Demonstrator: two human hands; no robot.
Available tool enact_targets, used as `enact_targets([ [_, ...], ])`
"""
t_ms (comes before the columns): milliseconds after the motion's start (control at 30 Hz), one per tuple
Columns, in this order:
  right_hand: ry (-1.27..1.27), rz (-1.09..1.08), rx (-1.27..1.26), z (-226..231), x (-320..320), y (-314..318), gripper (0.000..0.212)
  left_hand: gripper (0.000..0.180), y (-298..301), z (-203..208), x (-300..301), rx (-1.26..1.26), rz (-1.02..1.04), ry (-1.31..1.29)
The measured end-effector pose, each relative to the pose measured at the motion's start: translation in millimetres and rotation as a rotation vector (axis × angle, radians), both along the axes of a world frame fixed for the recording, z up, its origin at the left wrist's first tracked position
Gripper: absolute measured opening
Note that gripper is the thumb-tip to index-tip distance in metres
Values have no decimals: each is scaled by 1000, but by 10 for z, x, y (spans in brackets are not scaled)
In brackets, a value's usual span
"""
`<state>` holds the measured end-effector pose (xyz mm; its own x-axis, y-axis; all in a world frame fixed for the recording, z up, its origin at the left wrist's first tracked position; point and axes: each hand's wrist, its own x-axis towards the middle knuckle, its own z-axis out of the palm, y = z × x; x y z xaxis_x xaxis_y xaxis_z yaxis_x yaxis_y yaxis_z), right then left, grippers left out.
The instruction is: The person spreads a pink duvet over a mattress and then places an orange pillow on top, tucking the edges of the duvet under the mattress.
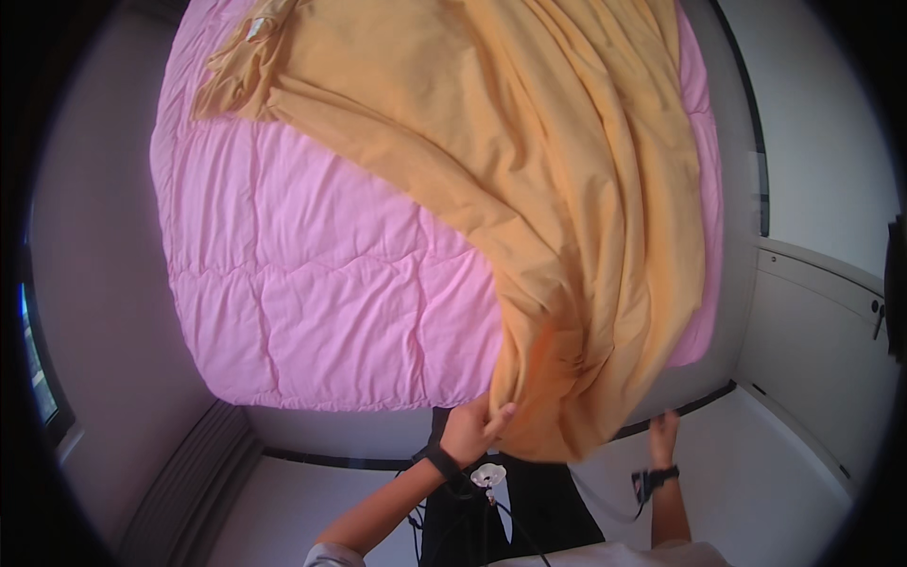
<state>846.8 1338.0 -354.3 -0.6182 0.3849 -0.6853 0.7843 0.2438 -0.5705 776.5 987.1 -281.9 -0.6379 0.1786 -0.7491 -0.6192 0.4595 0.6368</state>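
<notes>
A mustard-yellow bed sheet (586,180) lies loosely spread, with long folds, over a pink quilted comforter (321,283). Its near corner hangs past the comforter's front edge, darker and bunched inside. My left hand (470,430) grips that hanging corner at its left edge, thumb on top; the fingers are partly hidden by the cloth. Off to the right, my right hand (664,430) is apart from the sheet, fingers curled in, with nothing visible in it. Toward the far left the sheet bunches up around a small white tag (255,28).
Grey curtain folds (189,482) and a window edge (42,378) are at the left. A pale door or panel (808,331) with a dark handle stands at the right. Black cables and a clear round piece (488,475) hang before my dark trousers.
</notes>
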Motion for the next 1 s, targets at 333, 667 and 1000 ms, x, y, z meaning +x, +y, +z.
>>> enact_targets([
  [333,252,1668,870,-633,-2135,-2346,69,21,967,-81,43,155,-532,713],
  [667,47,-11,-734,-609,-2782,-1991,44,21,1182,-98,598,344,-368,388],
  [1000,-84,99,-1278,1020,-2890,-2771,20,22,-395,-809,170,-153,240,327],
])
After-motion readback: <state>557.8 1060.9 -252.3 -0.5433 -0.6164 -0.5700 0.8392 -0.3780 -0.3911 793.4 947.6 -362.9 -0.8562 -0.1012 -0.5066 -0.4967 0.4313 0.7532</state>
